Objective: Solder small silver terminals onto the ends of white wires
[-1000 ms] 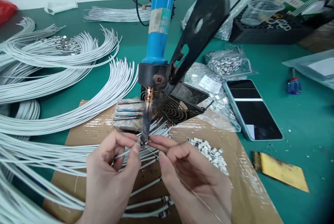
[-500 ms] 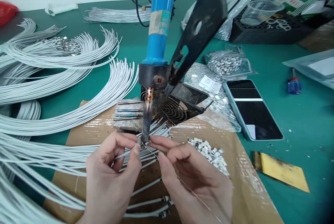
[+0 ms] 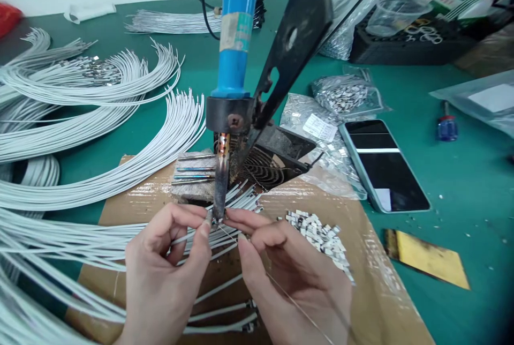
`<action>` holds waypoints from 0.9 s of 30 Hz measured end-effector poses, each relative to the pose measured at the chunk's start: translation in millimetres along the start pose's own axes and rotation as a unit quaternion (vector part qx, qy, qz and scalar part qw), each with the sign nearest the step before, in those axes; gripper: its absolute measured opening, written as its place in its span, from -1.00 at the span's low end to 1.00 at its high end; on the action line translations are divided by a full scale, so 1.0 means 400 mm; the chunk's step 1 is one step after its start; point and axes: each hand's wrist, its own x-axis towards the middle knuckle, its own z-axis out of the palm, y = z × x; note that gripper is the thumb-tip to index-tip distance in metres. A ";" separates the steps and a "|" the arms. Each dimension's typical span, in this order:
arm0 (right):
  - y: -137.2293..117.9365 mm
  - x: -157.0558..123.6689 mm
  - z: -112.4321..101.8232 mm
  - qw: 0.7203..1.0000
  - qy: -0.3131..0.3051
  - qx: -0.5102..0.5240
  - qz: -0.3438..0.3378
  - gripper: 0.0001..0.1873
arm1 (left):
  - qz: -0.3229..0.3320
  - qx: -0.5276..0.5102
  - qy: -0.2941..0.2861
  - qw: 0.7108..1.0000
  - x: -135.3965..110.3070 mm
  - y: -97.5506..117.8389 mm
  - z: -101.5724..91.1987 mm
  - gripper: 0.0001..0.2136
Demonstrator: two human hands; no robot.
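Observation:
A blue-handled soldering iron (image 3: 235, 39) hangs tip-down in a black metal stand (image 3: 289, 55). Its tip (image 3: 220, 195) ends just above my two hands. My left hand (image 3: 160, 275) pinches the end of a white cable (image 3: 100, 238) right under the tip. My right hand (image 3: 289, 275) pinches a thin solder wire (image 3: 297, 305) that runs down to the lower right, its end meeting the cable at the tip. Both hands rest over a brown cardboard sheet (image 3: 373, 286).
Bundles of white cables (image 3: 80, 120) cover the left of the green table (image 3: 461, 184). A heap of small metal terminals (image 3: 321, 238) lies on the cardboard. A phone (image 3: 381, 165), bags of terminals (image 3: 345, 93), a small screwdriver (image 3: 445, 125) and a yellow card (image 3: 425, 264) lie at right.
The view has shifted slightly, so everything sits a little further left. The hands keep the same pinch under the iron's tip.

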 end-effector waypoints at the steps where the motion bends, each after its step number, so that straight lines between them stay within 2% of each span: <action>1: 0.000 0.000 0.000 1.000 0.000 -0.006 0.001 -0.76 | 0.000 0.000 0.000 1.000 0.000 0.000 0.000 -0.89; 17: 0.004 -0.005 0.001 0.999 0.021 0.013 0.032 -0.78 | -0.003 0.020 -0.009 1.000 -0.001 -0.001 -0.002 -0.89; 23: 0.006 -0.002 0.004 1.000 0.021 0.013 0.006 -0.77 | 0.002 0.026 -0.011 1.000 -0.002 -0.001 -0.003 -0.88; 27: 0.004 -0.001 0.004 1.000 0.018 0.007 0.011 -0.76 | 0.003 0.027 -0.010 1.000 -0.002 -0.001 -0.004 -0.88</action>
